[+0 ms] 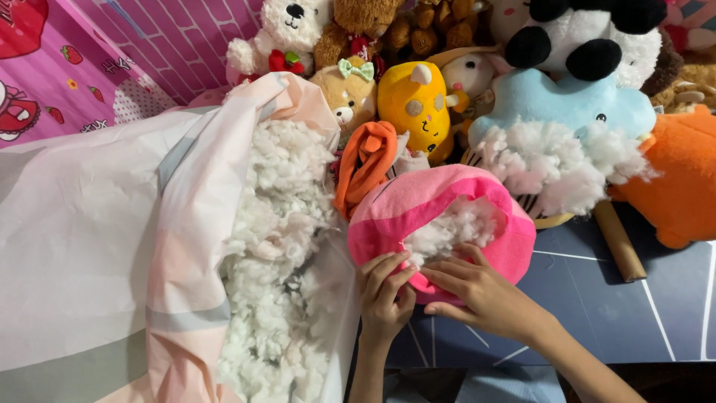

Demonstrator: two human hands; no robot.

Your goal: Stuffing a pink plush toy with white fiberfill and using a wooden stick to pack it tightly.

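A pink plush shell [440, 198] with a darker pink rim lies in front of me, its opening showing white stuffing [447, 227]. My left hand [384, 291] grips the near edge of the opening, fingers curled over the fabric. My right hand [481, 291] rests on the rim beside it, fingertips pressed against the stuffing at the opening. To the left, a large pale pink and white bag [171, 246] gapes wide, full of loose white fibre filling [276, 269].
A pile of plush toys fills the back: white bear [287, 30], yellow toy [414, 101], blue star-shaped toy [570, 104] with stuffing spilling out, orange toy [682, 175]. An orange fabric piece [365, 160] lies by the bag. A brown cardboard tube [619, 242] rests on the dark blue mat [634, 313].
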